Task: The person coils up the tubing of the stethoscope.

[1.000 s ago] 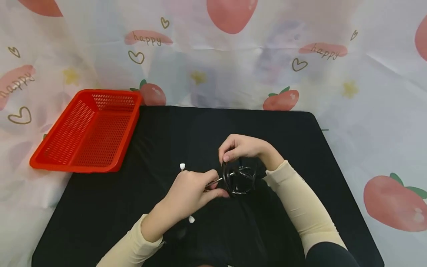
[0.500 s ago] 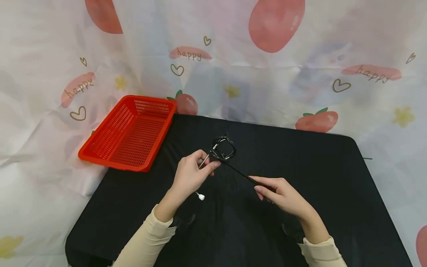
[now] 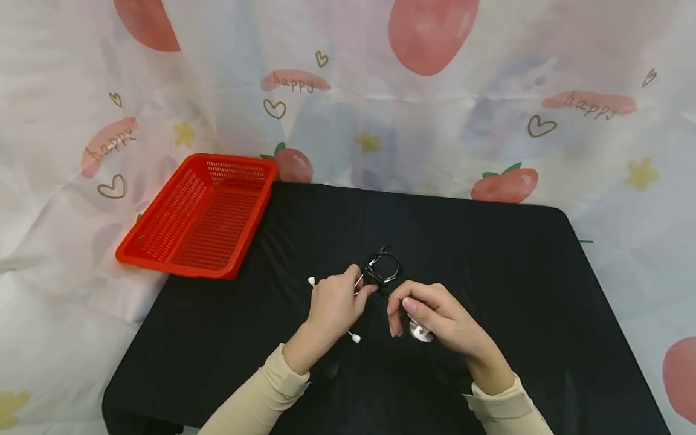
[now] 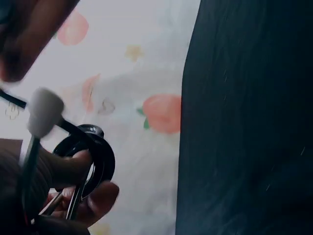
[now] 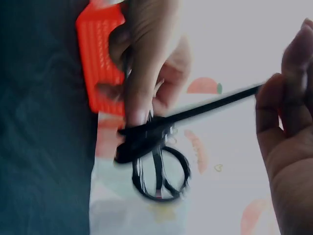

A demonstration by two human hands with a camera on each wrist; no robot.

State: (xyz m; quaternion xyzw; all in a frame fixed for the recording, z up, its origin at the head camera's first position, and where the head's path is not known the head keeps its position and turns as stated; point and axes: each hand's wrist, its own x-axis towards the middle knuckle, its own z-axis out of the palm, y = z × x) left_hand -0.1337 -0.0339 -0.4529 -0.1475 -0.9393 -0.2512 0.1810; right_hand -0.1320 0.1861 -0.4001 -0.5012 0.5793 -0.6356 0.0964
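A stethoscope is held up over the black table between both hands. My left hand (image 3: 337, 299) grips its metal ear tubes and the base of the coiled black tubing (image 3: 371, 273). White ear tips (image 3: 356, 338) stick out on either side of that hand; one ear tip (image 4: 45, 112) looms large in the left wrist view. My right hand (image 3: 435, 314) pinches the free end, with the silver chest piece (image 3: 421, 332) hanging below its fingers. In the right wrist view a stretch of tube (image 5: 215, 104) runs from the bundle to the right fingers.
A red plastic basket (image 3: 241, 254) with perforated walls stands at the table's back left corner. The table (image 3: 489, 254) has a black cover. Behind it hangs a pale curtain (image 3: 435, 133) printed with fruit and hearts.
The right hand left the coil's top, drew the free tube out to the right, then came back closer to the left hand. The coil tipped away and later lowered. The head view shifted.
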